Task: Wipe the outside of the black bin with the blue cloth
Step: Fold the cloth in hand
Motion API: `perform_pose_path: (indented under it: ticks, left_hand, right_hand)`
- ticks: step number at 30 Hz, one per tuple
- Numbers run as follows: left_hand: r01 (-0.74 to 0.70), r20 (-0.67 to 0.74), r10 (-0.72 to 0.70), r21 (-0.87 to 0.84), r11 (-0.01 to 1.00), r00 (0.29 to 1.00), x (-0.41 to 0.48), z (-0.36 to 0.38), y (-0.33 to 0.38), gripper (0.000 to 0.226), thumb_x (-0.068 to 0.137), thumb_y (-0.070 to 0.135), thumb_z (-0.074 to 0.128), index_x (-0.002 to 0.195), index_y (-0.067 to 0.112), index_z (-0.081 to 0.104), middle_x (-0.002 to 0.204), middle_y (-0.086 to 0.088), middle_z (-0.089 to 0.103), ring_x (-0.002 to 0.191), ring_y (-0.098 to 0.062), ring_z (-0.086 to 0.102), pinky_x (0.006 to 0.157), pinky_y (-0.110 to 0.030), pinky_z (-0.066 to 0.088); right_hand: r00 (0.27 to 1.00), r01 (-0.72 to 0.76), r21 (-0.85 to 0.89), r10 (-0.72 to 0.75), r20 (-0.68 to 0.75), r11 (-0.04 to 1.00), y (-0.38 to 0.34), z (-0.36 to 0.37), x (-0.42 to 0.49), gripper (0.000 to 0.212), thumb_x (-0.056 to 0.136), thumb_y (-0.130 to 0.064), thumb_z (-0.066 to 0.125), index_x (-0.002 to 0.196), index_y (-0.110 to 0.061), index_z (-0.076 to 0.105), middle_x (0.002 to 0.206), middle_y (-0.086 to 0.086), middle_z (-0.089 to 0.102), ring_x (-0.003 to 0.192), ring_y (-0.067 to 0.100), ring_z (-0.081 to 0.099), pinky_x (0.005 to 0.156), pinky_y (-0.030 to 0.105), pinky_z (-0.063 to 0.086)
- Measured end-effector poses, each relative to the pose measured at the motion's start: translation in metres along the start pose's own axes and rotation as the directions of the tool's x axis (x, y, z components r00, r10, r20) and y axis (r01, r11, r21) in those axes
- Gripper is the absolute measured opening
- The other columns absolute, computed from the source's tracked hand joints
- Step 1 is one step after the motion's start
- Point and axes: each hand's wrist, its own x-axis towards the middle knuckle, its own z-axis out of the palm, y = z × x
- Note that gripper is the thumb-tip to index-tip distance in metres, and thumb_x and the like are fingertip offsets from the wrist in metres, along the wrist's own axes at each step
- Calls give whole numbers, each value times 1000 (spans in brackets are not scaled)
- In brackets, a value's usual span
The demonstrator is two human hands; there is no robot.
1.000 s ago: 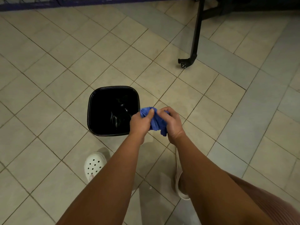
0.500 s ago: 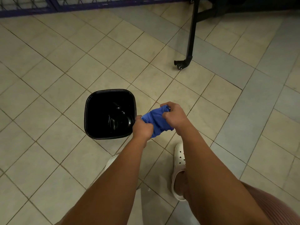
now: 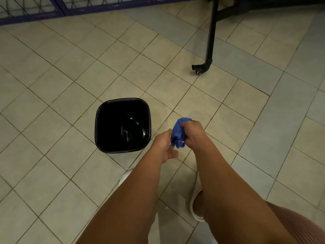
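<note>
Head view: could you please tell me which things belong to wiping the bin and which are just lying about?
For the job: black bin; blue cloth, gripped in the right hand; left hand beside it.

Just lying about: black stand leg with its wheel; purple railing; white shoe, worn on the person's foot.

black bin (image 3: 109, 124) upright on tiled floor (image 3: 70, 67), top open. right hand (image 3: 193, 133) grips bunched blue cloth (image 3: 178, 132) just right of bin, clear of it. left hand (image 3: 162, 145) loose, fingers (image 3: 169, 132) right beside cloth. black wheeled leg (image 3: 210, 41) further back.
</note>
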Motion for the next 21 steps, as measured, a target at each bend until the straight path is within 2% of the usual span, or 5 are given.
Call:
perform_pose_path:
  ticks: [4,6,12,17,21]
  left_hand:
    - [21,91,0,-229,973,996,18,2,-4,32,99,25,57,119,1,61,111,-20,65,98,-35,66,90,-51,56]
    - [-21,22,29,-308,951,999,32,3,-9,39,97,8,55,134,-2,50,120,-23,62,98,-37,67,77,-47,59]
    - [-124,-98,100,-284,951,990,60,5,-19,40,94,-8,54,130,9,52,129,-21,56,93,-30,65,68,-33,56]
    - [-148,-138,114,-267,952,984,84,12,-9,50,94,-7,56,141,2,46,134,-21,55,106,-31,62,84,-33,53]
    - [-239,-180,197,-248,939,964,103,14,4,47,92,-10,57,137,5,53,129,-13,58,103,-26,63,81,-31,55]
  right_hand:
    - [995,-72,136,81,-61,988,22,2,6,26,84,9,42,109,3,47,85,19,53,89,34,57,83,46,52]
    - [990,-77,119,90,-105,990,30,3,13,28,82,6,48,110,5,49,98,22,56,90,34,60,76,41,52]
    - [988,-84,38,88,-130,996,39,-6,39,7,81,7,53,83,1,51,93,22,57,93,39,62,82,48,53]
    - [994,17,-92,-27,-108,996,41,-6,63,16,80,9,51,91,-2,53,93,18,60,93,37,62,85,50,54]
    - [987,123,-97,-132,-91,988,33,3,79,27,78,8,51,100,-7,53,96,11,60,95,31,62,85,47,54]
